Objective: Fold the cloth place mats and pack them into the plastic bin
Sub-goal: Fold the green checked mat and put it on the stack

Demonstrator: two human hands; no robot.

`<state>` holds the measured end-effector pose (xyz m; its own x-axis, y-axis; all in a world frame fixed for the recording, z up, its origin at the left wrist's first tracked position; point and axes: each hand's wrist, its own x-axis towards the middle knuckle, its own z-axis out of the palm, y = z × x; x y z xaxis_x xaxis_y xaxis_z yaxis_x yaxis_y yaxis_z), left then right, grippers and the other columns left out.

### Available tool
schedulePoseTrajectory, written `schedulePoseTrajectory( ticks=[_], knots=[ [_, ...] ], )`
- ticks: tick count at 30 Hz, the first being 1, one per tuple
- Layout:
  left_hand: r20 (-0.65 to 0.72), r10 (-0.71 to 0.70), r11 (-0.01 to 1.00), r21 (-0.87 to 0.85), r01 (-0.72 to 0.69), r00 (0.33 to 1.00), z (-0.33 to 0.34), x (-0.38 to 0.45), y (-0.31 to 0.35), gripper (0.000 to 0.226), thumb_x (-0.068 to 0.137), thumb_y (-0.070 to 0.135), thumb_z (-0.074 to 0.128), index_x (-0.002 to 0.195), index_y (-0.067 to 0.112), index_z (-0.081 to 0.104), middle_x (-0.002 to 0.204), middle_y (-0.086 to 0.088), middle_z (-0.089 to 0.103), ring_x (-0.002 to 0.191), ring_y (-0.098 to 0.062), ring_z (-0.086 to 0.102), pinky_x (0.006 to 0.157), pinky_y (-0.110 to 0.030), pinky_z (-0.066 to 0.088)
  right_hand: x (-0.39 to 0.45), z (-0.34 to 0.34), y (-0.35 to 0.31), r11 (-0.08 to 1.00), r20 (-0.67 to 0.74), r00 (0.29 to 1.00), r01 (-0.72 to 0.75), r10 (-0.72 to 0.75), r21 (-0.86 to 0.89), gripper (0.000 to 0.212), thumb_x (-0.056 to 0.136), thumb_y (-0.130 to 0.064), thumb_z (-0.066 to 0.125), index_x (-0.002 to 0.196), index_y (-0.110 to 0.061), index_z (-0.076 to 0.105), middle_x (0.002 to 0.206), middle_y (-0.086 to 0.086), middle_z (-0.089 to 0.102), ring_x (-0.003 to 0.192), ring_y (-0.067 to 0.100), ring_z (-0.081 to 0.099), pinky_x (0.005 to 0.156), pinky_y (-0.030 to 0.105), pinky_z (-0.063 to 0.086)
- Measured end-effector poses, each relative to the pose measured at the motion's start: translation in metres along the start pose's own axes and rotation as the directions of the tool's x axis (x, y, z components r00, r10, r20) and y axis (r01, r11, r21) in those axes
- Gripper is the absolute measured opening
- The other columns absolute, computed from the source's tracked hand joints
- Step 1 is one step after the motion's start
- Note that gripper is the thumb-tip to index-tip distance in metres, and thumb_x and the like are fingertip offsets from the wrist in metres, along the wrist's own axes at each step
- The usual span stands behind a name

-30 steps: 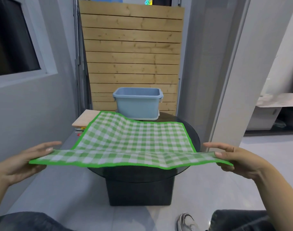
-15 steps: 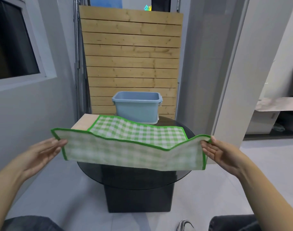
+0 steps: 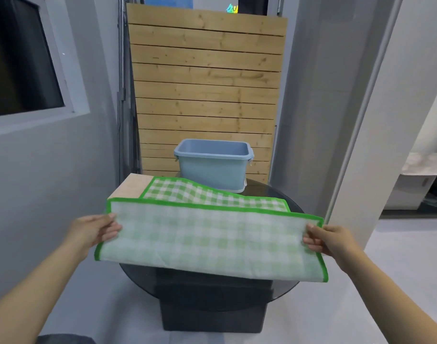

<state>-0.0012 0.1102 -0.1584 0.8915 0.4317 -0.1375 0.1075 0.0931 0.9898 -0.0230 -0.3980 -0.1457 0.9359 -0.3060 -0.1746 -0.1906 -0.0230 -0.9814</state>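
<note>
A green-and-white checked place mat (image 3: 212, 242) with a bright green border is half folded over the round dark glass table (image 3: 284, 291). Its pale underside faces me and its far half lies flat on the table. My left hand (image 3: 95, 230) pinches the mat's near left corner and my right hand (image 3: 326, 240) pinches the near right corner, both lifted above the table. A light blue plastic bin (image 3: 213, 167) stands open and looks empty at the back of the table, just beyond the mat.
A tan flat board or stack (image 3: 131, 187) lies under the mat at the table's back left. A wooden slat panel (image 3: 205, 83) stands behind the bin. Grey walls close in on the left and right. The table sits on a dark block base (image 3: 212, 316).
Both hands have lifted the mat's near edge and carried it up and away from me, so the pale underside now shows and the fold reaches further over the far half.
</note>
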Motion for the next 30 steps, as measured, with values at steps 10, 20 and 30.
schedulePoseTrajectory(
  ticks=[10, 20, 30],
  knots=[
    [-0.029, -0.127, 0.963, 0.235, 0.131, 0.991, 0.026, 0.019, -0.018, 0.015, 0.086, 0.005, 0.067, 0.087, -0.009, 0.061, 0.076, -0.019, 0.063, 0.048, -0.016, 0.066, 0.045, -0.018, 0.054, 0.04, 0.022, 0.013, 0.854, -0.065, 0.99, -0.141, 0.126, -0.5, 0.023, 0.082, -0.002, 0.061, 0.062, 0.008, 0.066, 0.061, 0.023, 0.068, 0.046, 0.027, 0.061, 0.062, 0.038, 0.057],
    [0.448, 0.207, 0.546, 0.685, -0.483, 0.87, 0.064, -0.022, -0.041, 0.066, 0.091, 0.037, 0.055, 0.148, 0.019, 0.028, 0.15, 0.002, 0.035, 0.14, -0.017, 0.032, 0.112, -0.027, 0.023, 0.013, 0.055, 0.021, 0.5, -0.067, 0.987, 0.015, -0.145, -0.866, 0.071, 0.078, -0.029, 0.062, 0.138, -0.013, 0.026, 0.1, 0.005, 0.059, 0.087, 0.028, 0.055, 0.068, 0.033, 0.042],
    [0.758, -0.058, 0.036, 0.652, -0.757, 0.65, 0.13, -0.062, -0.073, 0.098, 0.059, 0.078, -0.015, 0.149, 0.04, -0.005, 0.158, 0.004, -0.016, 0.144, -0.018, -0.021, 0.117, -0.045, -0.013, -0.01, 0.102, 0.047, 0.101, 0.232, 0.933, 0.268, -0.276, -0.958, 0.056, 0.09, -0.051, 0.034, 0.14, -0.025, 0.035, 0.131, 0.001, 0.051, 0.117, 0.025, 0.046, 0.093, 0.033, 0.04]
  ],
)
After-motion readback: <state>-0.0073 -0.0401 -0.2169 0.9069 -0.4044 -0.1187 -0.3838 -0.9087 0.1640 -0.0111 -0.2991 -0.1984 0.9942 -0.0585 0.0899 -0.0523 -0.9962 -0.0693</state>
